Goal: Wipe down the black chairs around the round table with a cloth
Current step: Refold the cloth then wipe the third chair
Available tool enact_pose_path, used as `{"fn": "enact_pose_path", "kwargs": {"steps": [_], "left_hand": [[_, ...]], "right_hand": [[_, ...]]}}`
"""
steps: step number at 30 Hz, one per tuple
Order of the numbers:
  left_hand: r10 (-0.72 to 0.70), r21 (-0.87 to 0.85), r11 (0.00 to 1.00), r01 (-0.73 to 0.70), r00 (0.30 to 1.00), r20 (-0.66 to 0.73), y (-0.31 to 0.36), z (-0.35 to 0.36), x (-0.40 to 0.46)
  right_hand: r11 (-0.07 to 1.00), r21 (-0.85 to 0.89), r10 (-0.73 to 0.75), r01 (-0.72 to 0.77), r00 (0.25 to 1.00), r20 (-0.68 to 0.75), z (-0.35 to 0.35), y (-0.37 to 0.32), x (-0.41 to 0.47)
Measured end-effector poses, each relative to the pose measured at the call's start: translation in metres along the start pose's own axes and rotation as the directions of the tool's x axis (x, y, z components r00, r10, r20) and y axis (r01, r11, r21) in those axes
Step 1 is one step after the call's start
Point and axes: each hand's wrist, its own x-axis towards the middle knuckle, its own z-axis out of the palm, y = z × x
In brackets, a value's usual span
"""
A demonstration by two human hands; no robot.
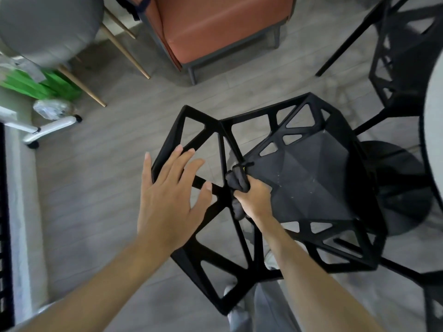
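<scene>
**Kid:** Why do we hold the cloth all scrunched up?

**Grown-up:** Our right hand has its fingers curled tight round it. A bunched cloth fits in the fist, so we can push it along the thin bars. It sits right where the seat meets the back of the black chair.

**Kid:** And our left hand?

**Grown-up:** It is flat, with the fingers spread wide, and it holds nothing. It is over the open frame of the chair back. We cannot tell if it touches the bars or floats just above. We think it is there to keep the chair from sliding.

**Kid:** Why is the chair turned away from the round table?

**Grown-up:** We stand behind it, so we can reach the back and the seat from here.

**Kid:** Are we done?

**Grown-up:** Likely not. The seat shows pale specks, and another black chair waits by the table.
</scene>
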Motion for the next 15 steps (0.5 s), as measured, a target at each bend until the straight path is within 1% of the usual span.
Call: {"fn": "enact_pose_path", "kwargs": {"steps": [3,6,7,9,10,11,12,15], "left_hand": [[-0.023,-0.017,1.0,0.022,1.0,-0.015,0.001,0.001,-0.001],[-0.019,-0.1,0.995,0.013,0.998,-0.052,0.002,-0.001,-0.002],[-0.022,-0.132,0.991,0.013,0.997,-0.069,0.002,-0.001,-0.003],[-0.041,-0.2,0.979,0.021,0.994,-0.099,0.001,-0.001,-0.004],[-0.05,-0.234,0.972,0.023,0.992,-0.112,0.001,0.0,-0.004],[-0.055,-0.263,0.965,0.02,0.991,-0.125,0.001,0.001,-0.005],[-0.055,-0.283,0.959,0.014,0.989,-0.138,0.0,0.002,-0.005],[-0.052,-0.318,0.948,-0.003,0.985,-0.162,-0.001,0.003,-0.006]], "right_hand": [[0.995,-0.069,-0.07,0.073,0.997,0.043,-0.004,0.005,-0.046],[0.994,-0.072,-0.084,0.087,0.995,0.051,-0.014,0.007,-0.084],[0.993,-0.076,-0.084,0.091,0.992,0.091,-0.017,0.007,-0.096],[0.971,-0.167,-0.135,0.17,0.971,0.199,-0.016,0.008,-0.121],[0.958,-0.21,-0.15,0.195,0.965,0.213,-0.015,0.007,-0.135],[0.962,-0.209,-0.138,0.176,0.973,0.184,-0.014,0.008,-0.146],[0.976,-0.187,-0.09,0.115,0.986,0.137,-0.014,0.011,-0.156],[0.999,-0.014,0.043,-0.042,0.999,0.032,-0.022,0.027,-0.183]]}}
